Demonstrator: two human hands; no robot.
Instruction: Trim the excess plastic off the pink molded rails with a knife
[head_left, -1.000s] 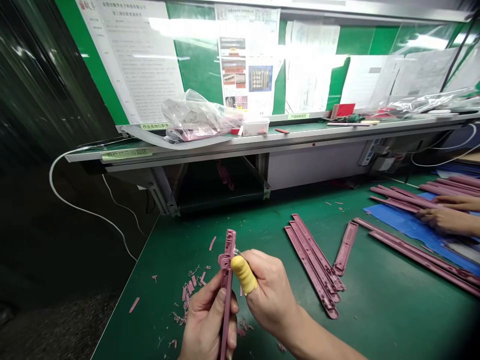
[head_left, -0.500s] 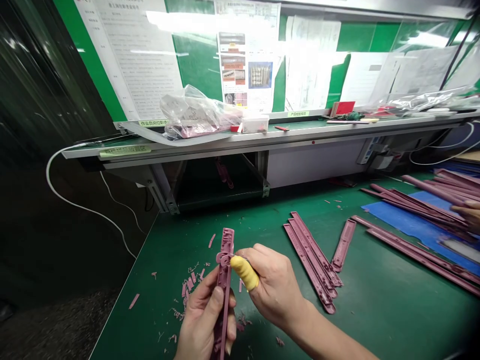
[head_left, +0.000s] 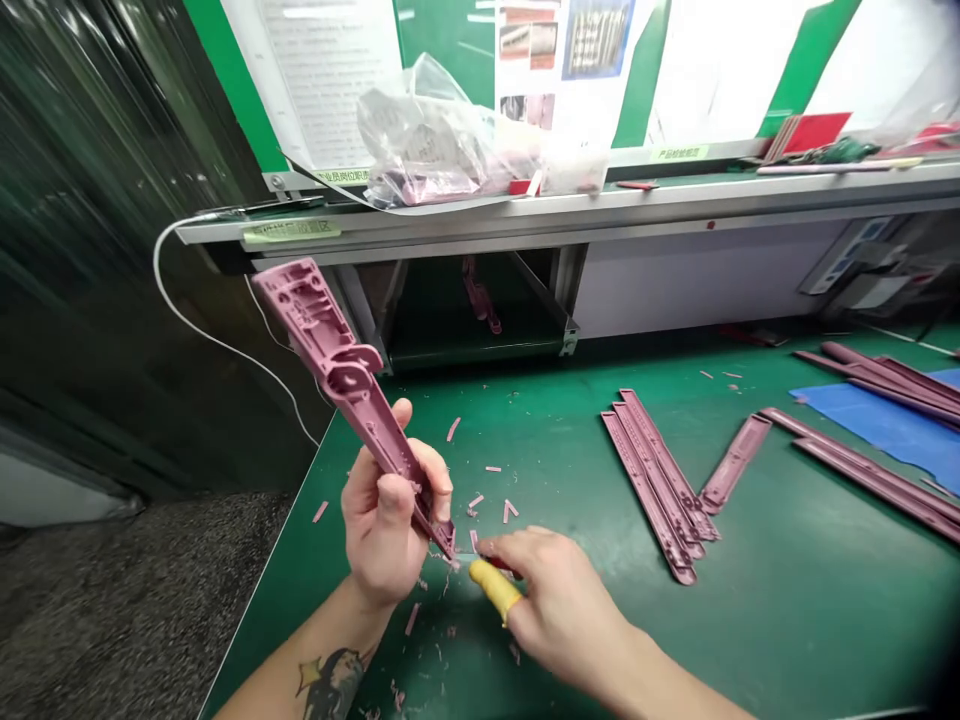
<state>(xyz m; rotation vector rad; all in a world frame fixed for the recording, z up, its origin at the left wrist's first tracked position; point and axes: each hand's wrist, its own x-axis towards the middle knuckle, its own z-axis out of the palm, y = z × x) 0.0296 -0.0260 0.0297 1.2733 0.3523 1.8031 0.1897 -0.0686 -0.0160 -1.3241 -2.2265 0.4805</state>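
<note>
smooth plastic part point(head_left: 380, 432), glossy plastic bag point(head_left: 427, 130), smooth tabletop point(head_left: 555, 450), metal shelf edge point(head_left: 645, 205)

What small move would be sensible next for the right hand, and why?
Perhaps one short, light scrape with the small tool at the lower end of the pink part: the right hand holds the tip about there, a thin shaving seems to hang from it, and the left hand grips the part.

Shelf-edge label point(head_left: 679, 153): probably "产品检验规范" (slightly blurred).
</note>
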